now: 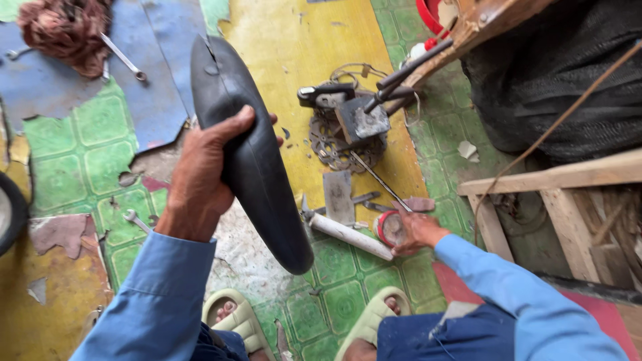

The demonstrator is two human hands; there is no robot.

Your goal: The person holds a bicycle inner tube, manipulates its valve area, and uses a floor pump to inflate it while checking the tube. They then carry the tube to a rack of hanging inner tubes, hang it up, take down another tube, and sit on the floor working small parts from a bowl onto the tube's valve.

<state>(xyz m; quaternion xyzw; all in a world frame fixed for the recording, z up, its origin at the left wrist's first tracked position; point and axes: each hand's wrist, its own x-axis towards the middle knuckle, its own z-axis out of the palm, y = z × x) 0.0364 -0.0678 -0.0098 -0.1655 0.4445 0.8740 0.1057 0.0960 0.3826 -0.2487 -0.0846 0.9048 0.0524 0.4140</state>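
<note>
My left hand (202, 175) grips a black, flattened rubber inner tube (251, 150), holding it up over the floor with its long side running from top left to bottom right. My right hand (416, 232) reaches down to the floor and rests on a small round red tin (388, 228). Just left of the tin a white tube with a metal tip (350, 235) lies on the floor. Both arms wear light blue sleeves.
A hammer (374, 110), a toothed sprocket (332, 145), a file (338, 195) and a thin rod lie on the worn green and yellow floor. Two spanners (124, 58) (136, 220) lie at left near a rag pile (65, 30). Wooden frame (568, 194) at right. My sandalled feet below.
</note>
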